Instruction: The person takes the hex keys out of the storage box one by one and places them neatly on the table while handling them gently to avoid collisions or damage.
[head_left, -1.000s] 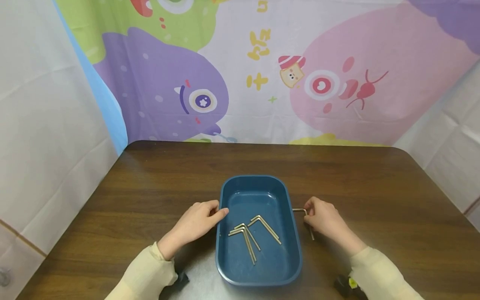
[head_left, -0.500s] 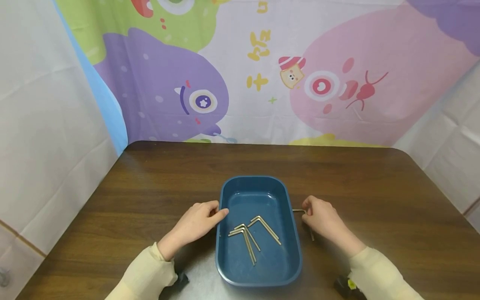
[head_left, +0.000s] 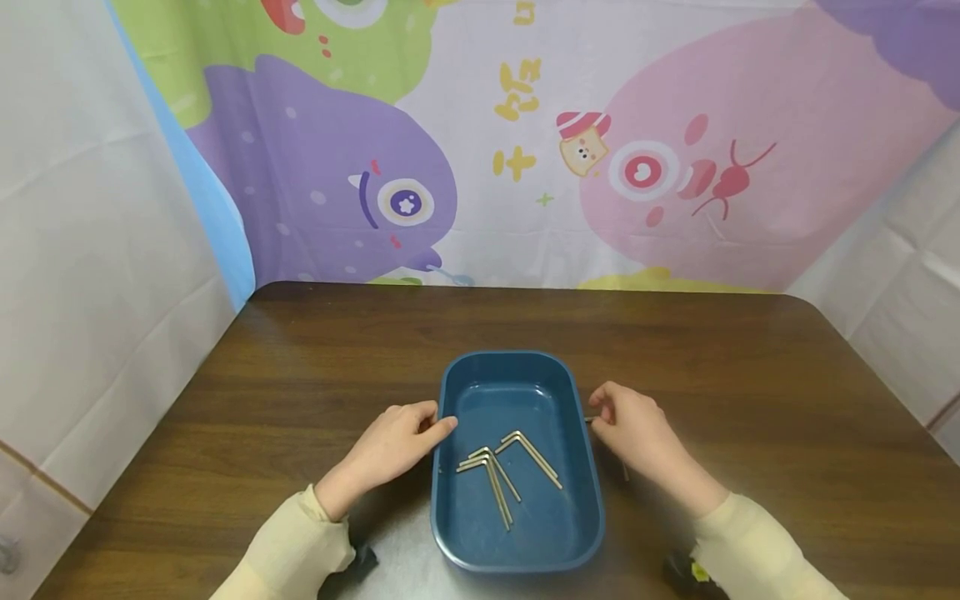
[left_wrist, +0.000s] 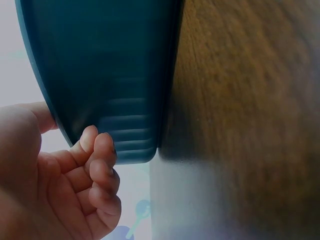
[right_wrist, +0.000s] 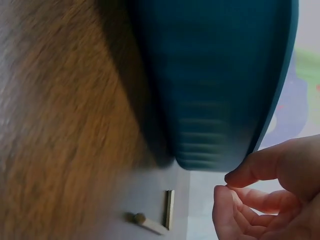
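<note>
A blue plastic tray (head_left: 592, 525) stands on the table, with several L-shaped hex keys (head_left: 534, 458) lying on its floor. My left hand (head_left: 393, 446) grips the tray's left side, thumb over the rim and curled fingers against the outer wall (left_wrist: 120, 90). Just off the right wall is my right hand (head_left: 633, 429), fingers loosely bent and holding nothing. In the right wrist view its thumb and fingertips (right_wrist: 235, 177) hover near the tray's rim. One more hex key (right_wrist: 170, 210) lies on the table beside the tray, mostly hidden under the right hand in the head view.
The dark wooden table (head_left: 337, 358) reaches back to a printed cartoon curtain (head_left: 510, 225). Pale cloth hangs at both sides. Black wrist gear (head_left: 363, 562) shows below the left sleeve, and more (head_left: 684, 575) below the right.
My right hand has let go of the hex key outside the tray and moved left and slightly up, close to the tray's rim. The left hand and tray have stayed put.
</note>
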